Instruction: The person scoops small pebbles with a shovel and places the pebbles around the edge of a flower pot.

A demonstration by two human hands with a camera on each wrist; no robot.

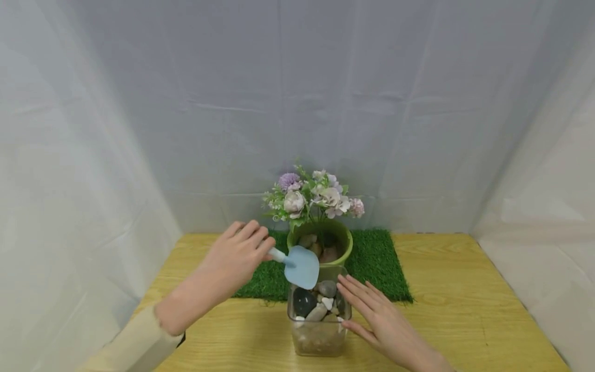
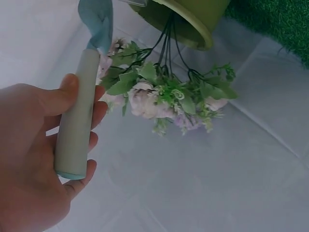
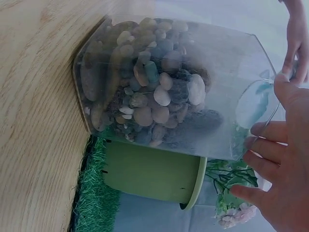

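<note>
1. The small light-blue plastic shovel (image 1: 301, 267) looks light and stiff. Its blade hangs over the mouth of the clear square glass jar of pebbles (image 1: 318, 320), at 12 o'clock of the jar. The pale round handle is the best place to hold it.
2. The left hand (image 1: 234, 256) is curled around this handle.
3. The right hand (image 1: 378, 320), with straight fingers, rests against the jar at 3 o'clock. The jar is probably heavy, smooth and fragile.
4. Behind it the green round pot (image 1: 321, 243) with artificial flowers stands on a green grass mat (image 1: 376, 263).
5. The left wrist view shows the thumb on the handle (image 2: 75, 128). The right wrist view shows the pebbles through the wall.
</note>
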